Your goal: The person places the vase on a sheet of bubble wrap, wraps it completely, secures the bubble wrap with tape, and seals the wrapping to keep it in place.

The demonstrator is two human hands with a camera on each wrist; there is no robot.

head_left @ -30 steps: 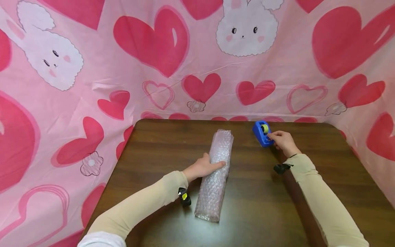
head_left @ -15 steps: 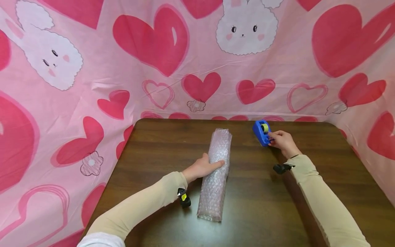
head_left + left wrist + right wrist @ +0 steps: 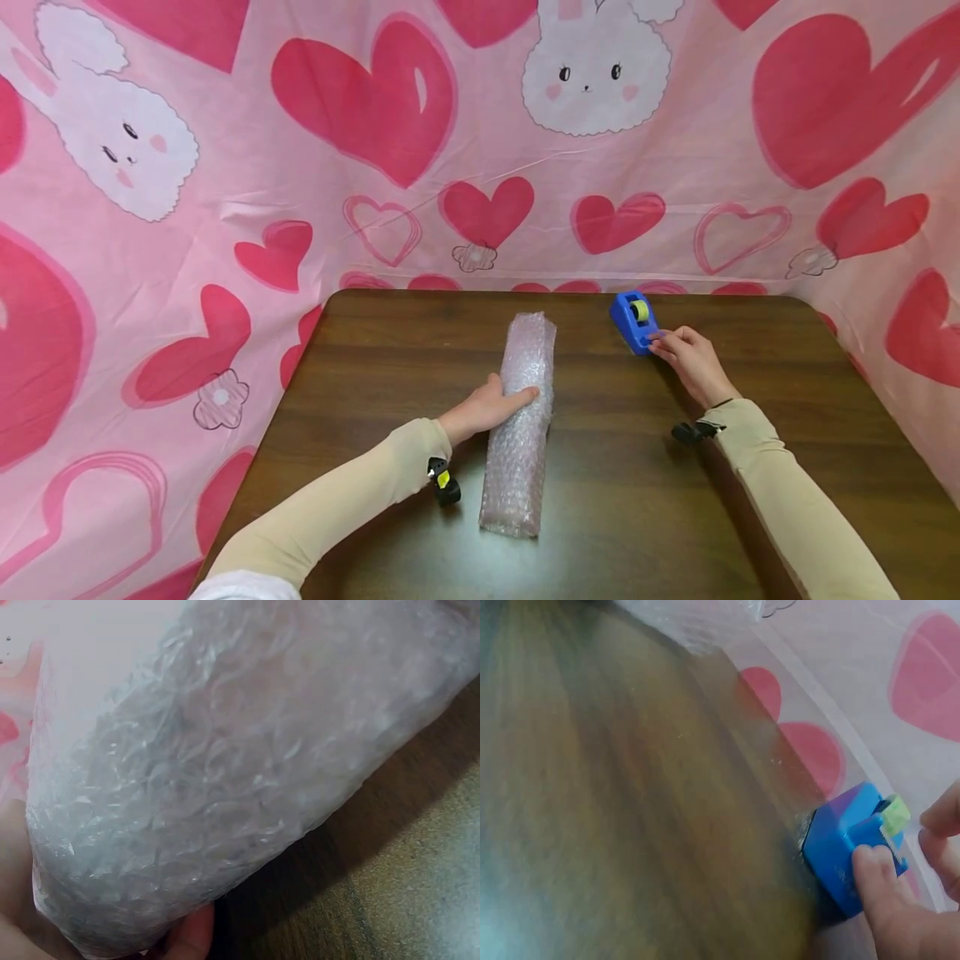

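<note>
My left hand (image 3: 483,408) grips a long bundle in clear bubble wrap (image 3: 517,467) around its middle, thumb across the top. In the left wrist view the bubble wrap (image 3: 247,750) fills most of the picture, and fingers (image 3: 193,934) show under its edge. At the back right of the table is a blue tape dispenser (image 3: 624,325) with a small yellow-green roll (image 3: 639,311). My right hand (image 3: 696,362) is at its front, thumb and forefinger pinched together; the tape itself barely shows. The right wrist view has other fingers (image 3: 870,877) against the dispenser's side.
The dark wood-grain table (image 3: 615,508) has rounded back corners. Behind and beside it hangs a pink cloth (image 3: 517,125) with hearts and rabbits. Small black wrist cameras (image 3: 444,483) are strapped to both wrists.
My right hand has drawn back slightly toward me from the dispenser's roll. The bundle's far end has swung a little to the left in my left hand.
</note>
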